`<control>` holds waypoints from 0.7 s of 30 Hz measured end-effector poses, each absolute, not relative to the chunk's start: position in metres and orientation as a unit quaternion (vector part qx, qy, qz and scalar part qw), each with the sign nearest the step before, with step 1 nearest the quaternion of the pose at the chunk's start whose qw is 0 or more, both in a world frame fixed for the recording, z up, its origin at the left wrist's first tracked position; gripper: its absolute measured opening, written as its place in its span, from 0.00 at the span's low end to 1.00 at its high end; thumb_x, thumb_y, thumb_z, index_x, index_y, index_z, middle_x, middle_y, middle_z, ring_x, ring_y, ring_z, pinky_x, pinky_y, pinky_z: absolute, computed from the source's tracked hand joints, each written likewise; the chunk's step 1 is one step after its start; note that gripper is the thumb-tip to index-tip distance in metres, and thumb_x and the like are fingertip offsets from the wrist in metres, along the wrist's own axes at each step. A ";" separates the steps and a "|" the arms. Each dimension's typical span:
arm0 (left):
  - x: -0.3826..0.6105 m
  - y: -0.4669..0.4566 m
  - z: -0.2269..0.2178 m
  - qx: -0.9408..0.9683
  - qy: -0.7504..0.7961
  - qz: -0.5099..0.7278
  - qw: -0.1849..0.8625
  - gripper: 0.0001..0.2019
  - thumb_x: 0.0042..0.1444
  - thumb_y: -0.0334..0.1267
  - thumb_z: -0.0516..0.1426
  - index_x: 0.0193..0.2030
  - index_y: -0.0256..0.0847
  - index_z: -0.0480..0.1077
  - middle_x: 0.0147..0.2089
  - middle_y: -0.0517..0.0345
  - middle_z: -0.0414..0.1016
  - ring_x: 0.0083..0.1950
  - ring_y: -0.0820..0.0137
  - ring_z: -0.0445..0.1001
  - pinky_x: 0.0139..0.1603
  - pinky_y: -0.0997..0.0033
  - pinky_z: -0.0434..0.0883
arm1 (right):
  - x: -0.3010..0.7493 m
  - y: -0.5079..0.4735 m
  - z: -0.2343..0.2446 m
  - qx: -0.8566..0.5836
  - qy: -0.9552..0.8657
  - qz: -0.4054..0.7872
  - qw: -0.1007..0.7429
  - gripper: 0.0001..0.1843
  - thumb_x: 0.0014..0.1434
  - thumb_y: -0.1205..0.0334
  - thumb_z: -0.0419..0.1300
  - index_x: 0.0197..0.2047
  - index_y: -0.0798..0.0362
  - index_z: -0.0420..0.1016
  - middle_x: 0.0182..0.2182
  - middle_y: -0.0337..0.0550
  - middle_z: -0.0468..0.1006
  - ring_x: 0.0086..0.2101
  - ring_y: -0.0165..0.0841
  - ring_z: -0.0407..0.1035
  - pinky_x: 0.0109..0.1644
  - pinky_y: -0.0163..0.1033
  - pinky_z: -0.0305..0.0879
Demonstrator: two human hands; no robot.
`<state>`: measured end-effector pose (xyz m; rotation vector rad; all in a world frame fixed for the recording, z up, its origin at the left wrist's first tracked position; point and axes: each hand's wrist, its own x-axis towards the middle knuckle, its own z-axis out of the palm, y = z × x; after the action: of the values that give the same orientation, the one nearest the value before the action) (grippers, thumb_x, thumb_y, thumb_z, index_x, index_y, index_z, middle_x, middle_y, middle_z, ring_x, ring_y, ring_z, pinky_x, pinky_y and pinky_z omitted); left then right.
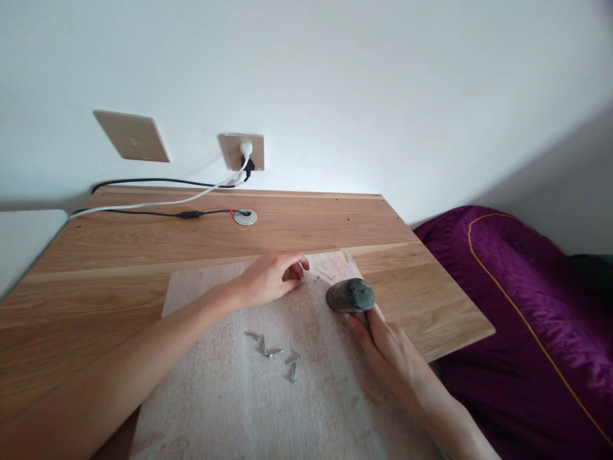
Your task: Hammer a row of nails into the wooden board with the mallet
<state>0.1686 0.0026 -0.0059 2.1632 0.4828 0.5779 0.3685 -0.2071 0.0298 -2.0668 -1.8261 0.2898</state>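
On the wooden counter [119, 255] lies a pale board [230, 396], filling the lower middle of the frame. The left hand [268, 279] reaches in from the lower left and rests on the board's far edge. Its fingers [295, 263] are drawn together in a pinch right at a small nail [302, 279]. The nail is too small for me to tell whether they actually grip it.

The right hand [390, 348] comes up from the lower right with its fingers clasped around the near side of a dark grey stone [351, 296]. The stone sits on the board just right of centre, near the left hand but apart from it. Between the two, a couple of tiny nails [330, 276] lie by the board's far edge.

A loose cluster of nails [272, 352] is scattered on the board lower down, between the two forearms.

At the back of the counter, black and white cables [158, 204] run to a wall socket [242, 151] in the upper middle. A purple bedcover [517, 306] fills the right side.
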 end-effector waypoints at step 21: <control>0.166 0.005 -0.014 0.877 0.142 0.246 0.388 0.22 0.53 0.31 0.67 0.54 0.44 0.71 0.50 0.55 0.78 0.49 0.62 0.78 0.49 0.64 0.73 | 0.345 -0.165 0.055 -0.692 -0.656 0.232 0.192 0.10 0.77 0.54 0.49 0.49 0.46 0.69 0.34 0.45 0.85 0.35 0.46 0.81 0.36 0.43 0.64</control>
<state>0.1660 0.0051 -0.0135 2.2297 0.3620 0.6263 0.3450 -0.1648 0.0555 -1.9426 -1.8419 0.6528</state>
